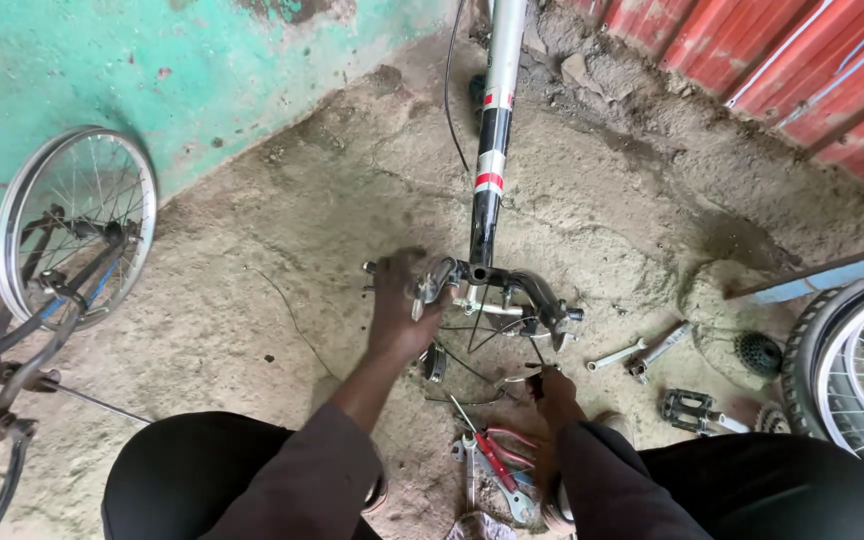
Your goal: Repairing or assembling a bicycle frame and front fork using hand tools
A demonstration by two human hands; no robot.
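A bicycle frame [492, 150] with a silver, black and red tube lies on the dirt floor, its rear fork ends [542, 300] towards me. My left hand [402, 300] grips the left end of the fork by a metal brake part [430, 285]. My right hand [552, 395] is low by my knee, closed on a thin dark cable end [517, 378] that trails from the frame. Red-handled pliers [500, 462] lie on the ground just beside my right hand.
Wrenches [642, 352], a black pedal [689, 408] and a sprocket cluster [758, 352] lie to the right. A spoked wheel [857, 370] stands at the right edge. Another bicycle with its wheel [77, 225] leans by the green wall [152, 60] at left. Red metal sheeting [802, 60] at back right.
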